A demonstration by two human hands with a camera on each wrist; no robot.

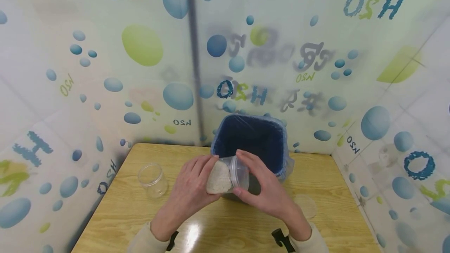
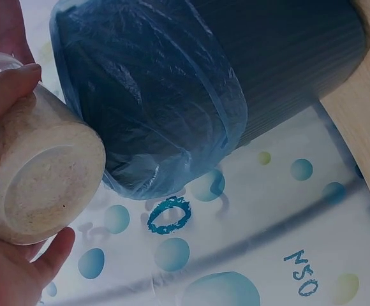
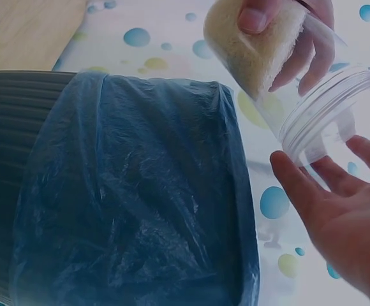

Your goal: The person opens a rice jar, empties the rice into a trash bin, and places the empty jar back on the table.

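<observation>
A clear jar (image 1: 219, 177) of pale grains like rice lies tipped on its side in front of the bin's opening, its ridged rim towards the right. My left hand (image 1: 193, 180) grips the body; the jar's base (image 2: 48, 188) faces the left wrist camera. Around the clear rim end (image 3: 328, 111), my right hand (image 1: 261, 188) holds with thumb and fingers spread apart. Whether that clear end is a separate piece, I cannot tell. The grains (image 3: 261, 51) slope inside the jar, mostly at its base end. Behind both hands stands the bin (image 1: 249, 139), lined with a blue bag.
Another clear jar (image 1: 153, 180) stands on the wooden table (image 1: 116, 214) at the left. A clear round disc, perhaps a lid (image 1: 306, 206), lies at the right beside my forearm. A patterned curtain (image 1: 140, 77) closes off the back and sides.
</observation>
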